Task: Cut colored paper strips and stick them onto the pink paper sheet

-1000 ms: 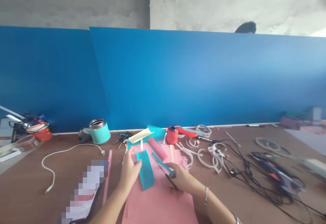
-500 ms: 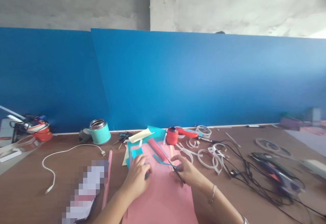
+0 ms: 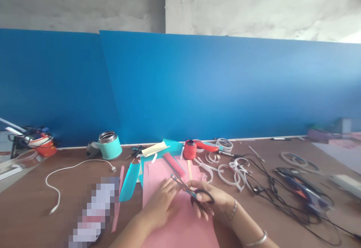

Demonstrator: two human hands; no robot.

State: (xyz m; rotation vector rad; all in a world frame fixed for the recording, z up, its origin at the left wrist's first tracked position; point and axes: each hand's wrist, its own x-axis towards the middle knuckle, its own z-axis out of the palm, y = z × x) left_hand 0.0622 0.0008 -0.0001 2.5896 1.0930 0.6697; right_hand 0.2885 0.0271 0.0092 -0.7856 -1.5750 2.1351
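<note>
My right hand (image 3: 208,199) is closed on dark-handled scissors (image 3: 194,194), whose blades point up and left, slightly apart. Beside the blades, my left hand (image 3: 162,203) lies over the pink paper (image 3: 184,227), its fingers blurred and close together; what its fingertips touch is too small to make out. Just beyond both hands rests a bundle of red-and-white striped sticks (image 3: 174,165). A loose blue paper piece (image 3: 129,182) lies left of the pink sheets, and a larger blue sheet (image 3: 173,148) shows behind them.
A red thread spool (image 3: 190,150) stands behind the pink paper. At the left are a turquoise cup (image 3: 109,146) and a white cable (image 3: 76,164). White coils (image 3: 232,174), black cords and a glue gun (image 3: 307,195) lie at the right. A blue partition (image 3: 211,90) stands behind.
The blue piece has moved from near my left hand to the left side. My left hand has shifted right and down, while the scissors have turned their blades toward it. A narrow blue strip is no longer visible.
</note>
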